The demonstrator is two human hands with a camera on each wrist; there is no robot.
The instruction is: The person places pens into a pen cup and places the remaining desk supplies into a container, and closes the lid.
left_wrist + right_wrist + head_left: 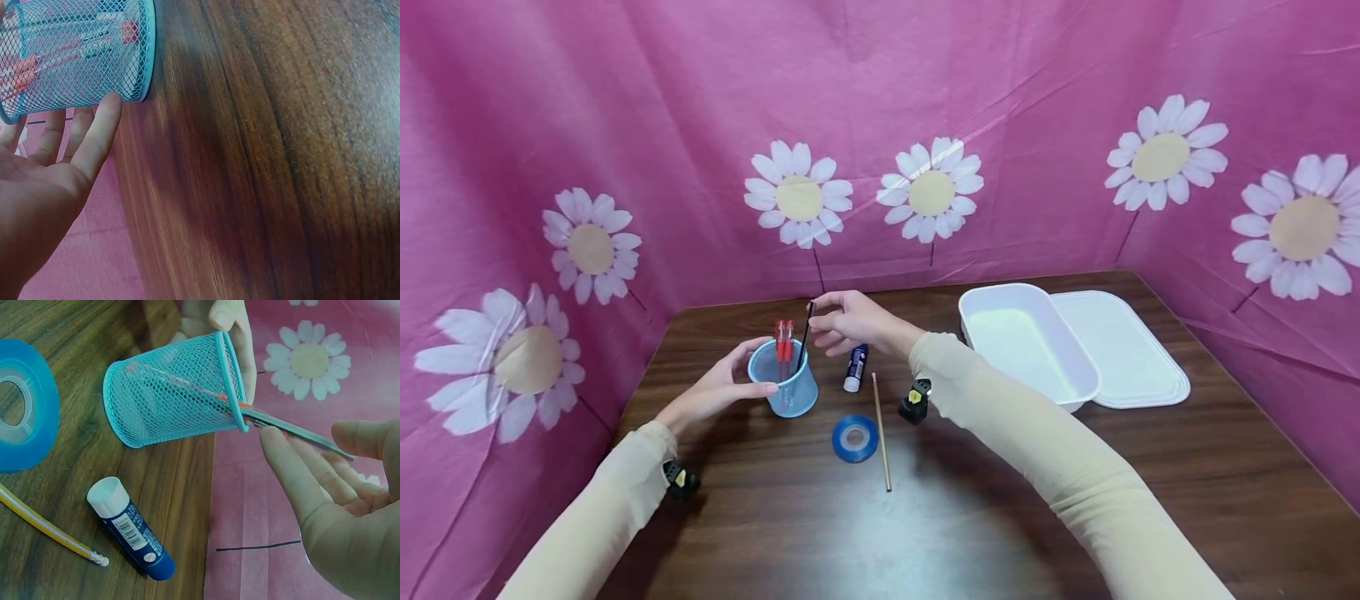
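A light blue mesh pen cup (795, 395) stands upright at the left of the table. My left hand (721, 385) holds it from the left, thumb near the rim, fingers against the mesh (75, 56). Two red-capped pens (784, 340) stand inside. A slim black pencil (806, 336) leans in the cup with its upper end sticking out. Beside that upper end is my right hand (847, 321), its thumb and fingers spread around the black pencil (300, 430) rather than closed on it.
Right of the cup lie a glue stick (855, 367), a roll of blue tape (844, 451) and a yellow pencil (881, 433). A white plastic container (1022, 346) and its lid (1131, 354) are at the back right. Pink flowered cloth (865, 275) hangs behind the table.
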